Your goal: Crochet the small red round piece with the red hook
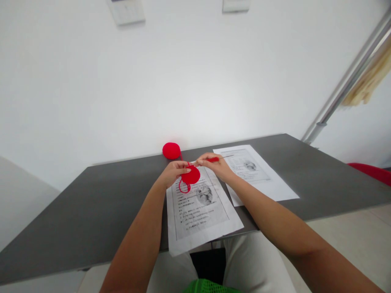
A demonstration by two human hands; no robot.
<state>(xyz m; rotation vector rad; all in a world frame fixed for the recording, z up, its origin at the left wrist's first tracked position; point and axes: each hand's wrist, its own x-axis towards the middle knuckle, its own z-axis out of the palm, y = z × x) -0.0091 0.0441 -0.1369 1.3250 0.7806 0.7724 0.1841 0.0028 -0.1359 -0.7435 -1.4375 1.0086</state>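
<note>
A round piece of red yarn work (192, 176) is held over a printed sheet (195, 232), pinched at its upper left between the thumb and fingers of the left hand (172, 174). A slim hook with a red handle (213, 159) is clasped in the fingers of the right hand (220, 167), with one thin end pointed left at the work's upper edge; whether a stitch is caught cannot be told. A loose yarn loop (184, 191) is hung from the work. Behind, a red yarn ball (171, 150) is set at the far edge of a dark grey table (122, 203), near a white wall (195, 81). A second sheet (269, 189) is laid to the right.
</note>
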